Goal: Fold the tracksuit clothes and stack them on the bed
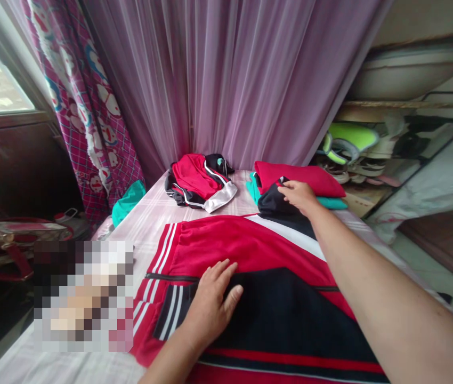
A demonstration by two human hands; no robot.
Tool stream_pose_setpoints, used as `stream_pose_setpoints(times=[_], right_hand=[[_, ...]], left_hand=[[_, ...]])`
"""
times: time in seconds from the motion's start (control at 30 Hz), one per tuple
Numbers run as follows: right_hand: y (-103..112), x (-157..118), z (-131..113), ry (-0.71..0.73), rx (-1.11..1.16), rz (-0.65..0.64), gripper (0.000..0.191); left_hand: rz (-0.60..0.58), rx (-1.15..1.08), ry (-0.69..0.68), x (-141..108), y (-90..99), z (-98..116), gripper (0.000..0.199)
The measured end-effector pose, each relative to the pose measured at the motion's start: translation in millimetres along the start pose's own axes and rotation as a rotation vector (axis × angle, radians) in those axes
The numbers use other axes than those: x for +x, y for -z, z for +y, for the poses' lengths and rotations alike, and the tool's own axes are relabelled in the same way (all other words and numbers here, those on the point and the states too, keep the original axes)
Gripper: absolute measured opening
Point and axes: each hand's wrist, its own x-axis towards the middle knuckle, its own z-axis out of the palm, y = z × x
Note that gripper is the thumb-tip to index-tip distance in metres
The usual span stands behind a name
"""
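Observation:
A red, black and white track jacket (214, 240) lies spread on the bed, its striped hem toward the left. One black sleeve (286, 298) is folded across its body, the striped cuff near the hem. My left hand (212, 304) rests flat on this sleeve beside the cuff, fingers spread. At the far side my right hand (299, 196) pinches the other black sleeve (272, 201), which is lifted and bunched near the folded clothes. Part of that sleeve is hidden behind my right forearm.
Folded red and teal clothes (302, 178) are stacked at the far right. A crumpled red, black and white garment (198, 181) lies at the back. Purple netting (226, 80) hangs behind the bed. A shoe rack (370, 165) stands to the right. Part of the left side is pixelated.

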Motion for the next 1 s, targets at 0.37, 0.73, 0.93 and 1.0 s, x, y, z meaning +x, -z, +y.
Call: stream_pose_setpoints(times=[0.37,0.73,0.93,1.0], right_hand=[[91,-81,-56,0.005,0.233,-0.047,0.021],[143,-201,-20,-0.134,0.371,-0.597,0.041],[132,-240,12,-0.218,0.087,-1.029,0.039],[125,-244,18,-0.240,-0.004,-1.037,0.045]], left_hand=[[-0.124,0.576,0.325,106,111.2,-121,0.051],[-0.006,0.617,0.139,51,140.8,-104,0.033],[-0.044,0.492,-0.045,0,125.1,-114,0.028],[-0.054,0.497,-0.052,-6,122.4,-115,0.032]])
